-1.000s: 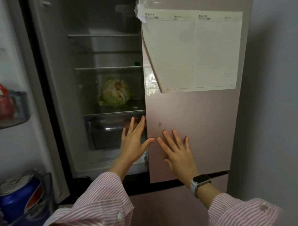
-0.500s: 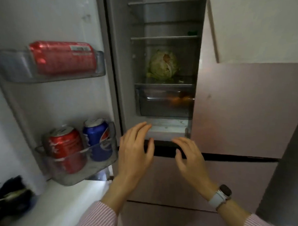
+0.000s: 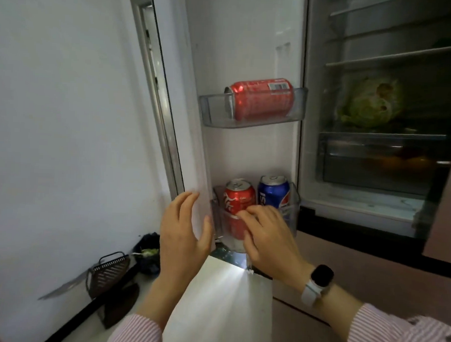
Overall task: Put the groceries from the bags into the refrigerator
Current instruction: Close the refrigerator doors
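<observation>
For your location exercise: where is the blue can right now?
The blue can stands upright in the lower door bin, right of the upright red can.

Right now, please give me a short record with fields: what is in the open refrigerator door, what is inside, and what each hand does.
upper door bin: one red soda can lying on its side in the clear plastic bin
lower door bin: upright red soda can beside upright blue soda can
inside shelf: pale green cabbage
drawer below: clear drawer, contents too dark to tell
left hand: fingers straight, at the door's edge
right hand: fingers curled at the lower bin, in front of the upright red can; grip unclear
</observation>
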